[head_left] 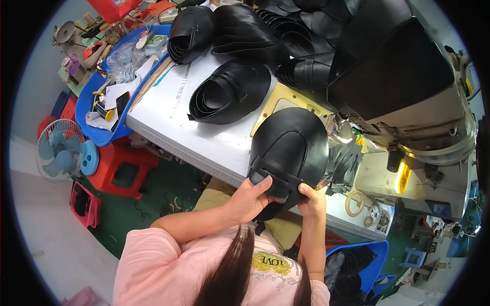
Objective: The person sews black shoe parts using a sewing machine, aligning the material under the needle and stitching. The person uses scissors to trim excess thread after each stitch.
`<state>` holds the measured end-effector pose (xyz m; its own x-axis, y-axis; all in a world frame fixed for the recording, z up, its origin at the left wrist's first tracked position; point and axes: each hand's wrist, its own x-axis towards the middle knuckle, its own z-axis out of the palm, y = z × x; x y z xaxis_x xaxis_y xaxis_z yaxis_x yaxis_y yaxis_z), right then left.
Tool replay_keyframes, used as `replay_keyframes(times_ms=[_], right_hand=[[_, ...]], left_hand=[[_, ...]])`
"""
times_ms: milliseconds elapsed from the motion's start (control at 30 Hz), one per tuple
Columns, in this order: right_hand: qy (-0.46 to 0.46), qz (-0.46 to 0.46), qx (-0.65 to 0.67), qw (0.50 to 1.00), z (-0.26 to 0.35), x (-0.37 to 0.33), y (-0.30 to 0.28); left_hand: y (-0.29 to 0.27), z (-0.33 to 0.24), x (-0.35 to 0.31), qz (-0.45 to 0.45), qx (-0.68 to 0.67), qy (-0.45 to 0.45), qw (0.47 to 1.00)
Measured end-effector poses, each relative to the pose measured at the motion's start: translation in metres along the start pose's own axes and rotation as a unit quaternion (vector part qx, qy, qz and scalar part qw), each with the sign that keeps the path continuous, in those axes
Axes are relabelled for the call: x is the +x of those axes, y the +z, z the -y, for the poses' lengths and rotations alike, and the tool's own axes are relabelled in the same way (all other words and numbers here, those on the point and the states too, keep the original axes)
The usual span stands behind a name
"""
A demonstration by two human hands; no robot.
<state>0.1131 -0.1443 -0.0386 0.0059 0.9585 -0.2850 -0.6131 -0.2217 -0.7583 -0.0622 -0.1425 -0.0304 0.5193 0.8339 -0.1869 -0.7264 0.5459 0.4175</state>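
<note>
At the far left, a blue fan [62,159] is seen, and beside it a red stool [122,167]. Above them, papers and clear plastic are held in a blue tub [122,125]. Further right, a nested black stack [237,89] is set on the white table [163,108], well beyond the hands and apart from them.

Near the middle, the left hand [248,200] is closed on the lower left edge of a black shoe upper [291,145]; its thumb is laid over the crossing strap, while its other fingers are partly hidden underneath. The upper is held by both hands at its strapped end, its broad rounded end pointed away from the wearer, over the table's near edge and in front of a yellow plate [303,99].

To the right, the lower right edge is gripped by the right hand [312,204], with the thumb on top and the fingers mostly hidden. Just beyond that hand, dark strips [343,166] are piled beside a machine [398,71].
</note>
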Motion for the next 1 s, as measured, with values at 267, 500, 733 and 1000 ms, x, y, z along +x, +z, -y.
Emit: replay_keyframes(times_ms=[267, 500, 733, 1000], right_hand=[[-0.027, -0.013, -0.018, 0.999, 0.009, -0.004, 0.007], [-0.016, -0.023, -0.053, 0.998, 0.027, -0.005, 0.024], [0.004, 0.015, -0.051, 0.999, 0.044, 0.006, 0.032], [-0.099, -0.03, -0.055, 0.993, 0.065, 0.03, 0.015]], left_hand=[[-0.015, 0.0, -0.005, 0.01, 0.051, -0.095, 0.994], [0.013, -0.039, -0.005, 0.187, 0.776, 0.463, 0.384], [0.026, -0.05, 0.051, 0.262, 0.75, 0.531, 0.296], [0.053, -0.066, 0.107, 0.285, 0.691, 0.567, 0.347]])
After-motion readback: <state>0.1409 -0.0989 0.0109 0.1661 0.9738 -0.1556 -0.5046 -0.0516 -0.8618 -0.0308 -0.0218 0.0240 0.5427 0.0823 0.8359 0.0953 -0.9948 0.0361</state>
